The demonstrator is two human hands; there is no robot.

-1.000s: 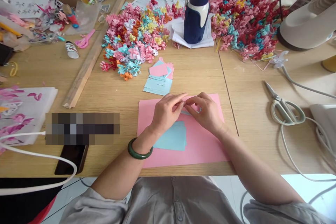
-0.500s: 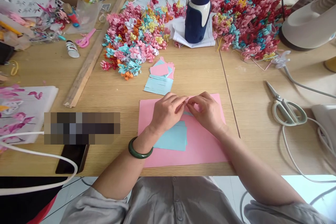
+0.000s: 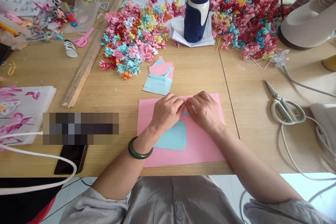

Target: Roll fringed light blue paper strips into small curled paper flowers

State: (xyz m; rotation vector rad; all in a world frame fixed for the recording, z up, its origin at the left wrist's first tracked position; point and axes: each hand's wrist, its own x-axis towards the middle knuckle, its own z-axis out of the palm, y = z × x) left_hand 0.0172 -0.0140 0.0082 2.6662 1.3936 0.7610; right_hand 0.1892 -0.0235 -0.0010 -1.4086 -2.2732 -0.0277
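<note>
My left hand [image 3: 166,113] and my right hand [image 3: 204,112] meet fingertip to fingertip over a pink paper sheet [image 3: 202,147] on the wooden table. Both are pinched on a small light-blue paper piece [image 3: 187,113], mostly hidden by the fingers. A stack of light-blue paper rectangles [image 3: 173,138] lies on the pink sheet just under my left wrist, which wears a green bangle [image 3: 139,150].
Cut blue and pink papers [image 3: 159,77] lie beyond my hands. Heaps of curled paper flowers [image 3: 136,42] [image 3: 244,21] flank a navy and white bottle [image 3: 196,10]. Scissors [image 3: 285,106] and cables lie right, a phone [image 3: 70,159] and a wooden strip [image 3: 86,63] left.
The fingers of both hands have curled closer together over the small blue piece. The hands stay in the same spot on the pink sheet.
</note>
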